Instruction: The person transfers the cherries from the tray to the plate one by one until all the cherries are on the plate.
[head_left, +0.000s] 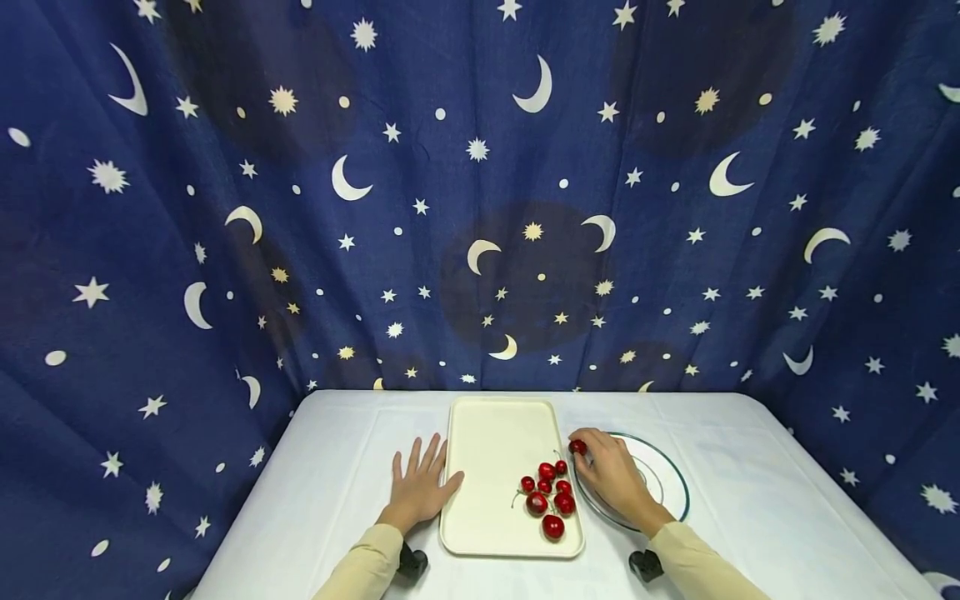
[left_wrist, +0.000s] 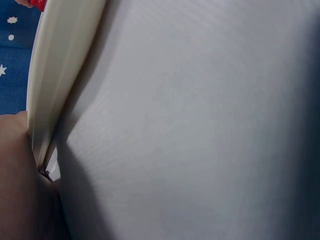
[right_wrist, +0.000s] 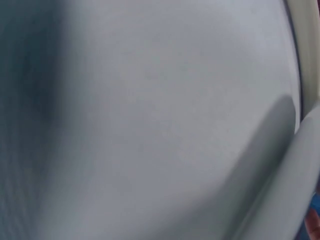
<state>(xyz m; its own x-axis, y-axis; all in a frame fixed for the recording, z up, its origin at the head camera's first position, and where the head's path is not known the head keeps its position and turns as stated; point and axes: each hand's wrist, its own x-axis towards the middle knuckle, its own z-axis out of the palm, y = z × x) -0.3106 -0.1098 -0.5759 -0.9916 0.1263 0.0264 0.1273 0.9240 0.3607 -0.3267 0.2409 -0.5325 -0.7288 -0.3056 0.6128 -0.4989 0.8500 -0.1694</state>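
My left hand [head_left: 422, 492] lies with fingers spread on the cloth at the tray's left side, its thumb over the rim. The cream rectangular tray [head_left: 487, 442] bears several red cherries [head_left: 564, 502] in its lower right part, some with stems. In the left wrist view the tray's outer wall [left_wrist: 65, 55] rises beside the left hand [left_wrist: 15, 175]. Over the left part of a white plate [head_left: 671, 475] with a dark rim, my right hand [head_left: 615, 475] pinches a cherry [head_left: 577, 447] at its fingertips, near the tray's right edge. The right wrist view hides the held cherry.
A white cloth [head_left: 352, 467] covers the table. Behind it hangs a dark blue curtain [head_left: 420, 275] with moons and stars. The plate stands close against the tray's right side. Dark wrist devices [head_left: 646, 566] sit below both hands.
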